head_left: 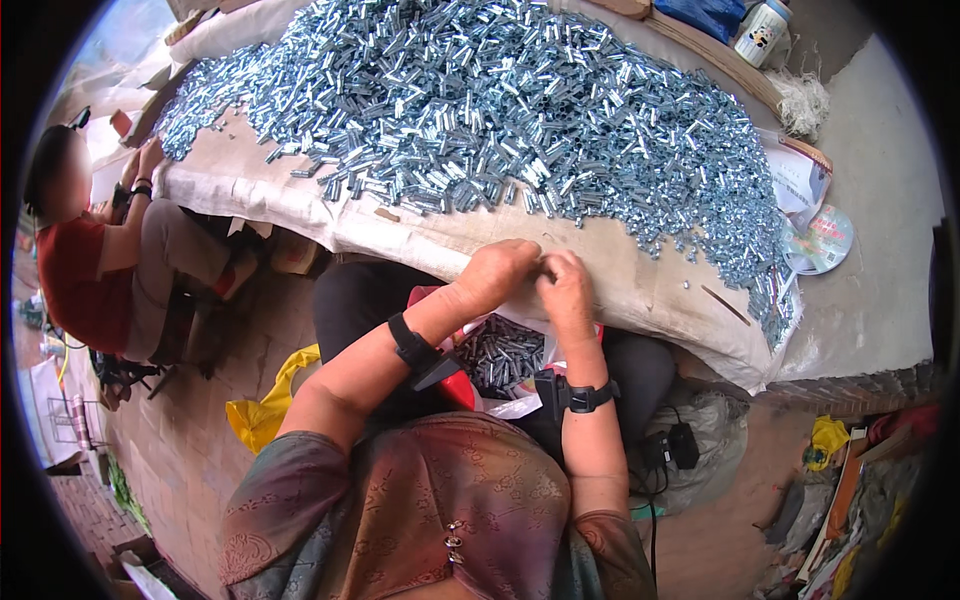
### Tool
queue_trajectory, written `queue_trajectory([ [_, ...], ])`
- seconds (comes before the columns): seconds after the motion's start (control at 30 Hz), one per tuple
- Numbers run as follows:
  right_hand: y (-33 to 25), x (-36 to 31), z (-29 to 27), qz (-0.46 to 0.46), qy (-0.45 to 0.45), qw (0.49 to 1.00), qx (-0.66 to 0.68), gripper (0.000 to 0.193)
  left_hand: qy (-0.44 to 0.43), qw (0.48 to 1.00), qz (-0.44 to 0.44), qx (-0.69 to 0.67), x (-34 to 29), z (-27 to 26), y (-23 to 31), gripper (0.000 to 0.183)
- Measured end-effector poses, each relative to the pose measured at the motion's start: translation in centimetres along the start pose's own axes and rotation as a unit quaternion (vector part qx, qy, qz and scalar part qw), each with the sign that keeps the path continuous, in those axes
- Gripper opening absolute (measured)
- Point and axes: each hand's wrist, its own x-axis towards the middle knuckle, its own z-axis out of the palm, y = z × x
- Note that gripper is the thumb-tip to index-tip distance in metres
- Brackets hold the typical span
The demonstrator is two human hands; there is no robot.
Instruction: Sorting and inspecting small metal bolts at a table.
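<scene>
My left hand (503,272) and my right hand (568,292) meet over the near edge of a cloth-covered table (400,240). The fingers of both are pinched together at almost the same spot. Whatever is between them is too small to make out. Beyond them spreads a wide heap of small shiny metal tubes (430,110), with tiny nut-like metal pieces (690,200) toward the right. Below my wrists, in my lap, an open red and white bag (459,391) holds many darker metal cylinders (500,352).
At the left a person in a red top (85,270) sits by the table. A round printed fan (822,240) and paper (795,185) lie at the right edge. A white bottle (763,35) stands far right. A yellow bag (270,400) rests on the floor, left of me.
</scene>
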Motion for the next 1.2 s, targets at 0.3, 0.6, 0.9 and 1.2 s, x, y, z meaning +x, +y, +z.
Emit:
queue_trajectory([
  [0.3,3.0,4.2,-2.0,0.06,0.096,0.971,-0.213,0.026,0.023,0.98,-0.142,-0.139,1.1,-0.6,-0.7,0.014],
  [0.6,3.2,4.6,-1.4,0.035,0.097,0.967,-0.234,0.009,-0.005,0.987,-0.099,0.125,6.3,-1.2,-6.3,0.01],
  [0.9,2.2,3.8,-1.4,0.057,0.102,0.986,-0.121,0.012,-0.068,0.977,-0.117,0.163,6.4,-1.2,-5.3,0.018],
  [1.2,-0.2,1.7,-0.4,0.185,0.05,0.921,0.341,0.026,-0.058,0.889,-0.271,-0.365,2.7,-3.7,-1.9,0.04],
])
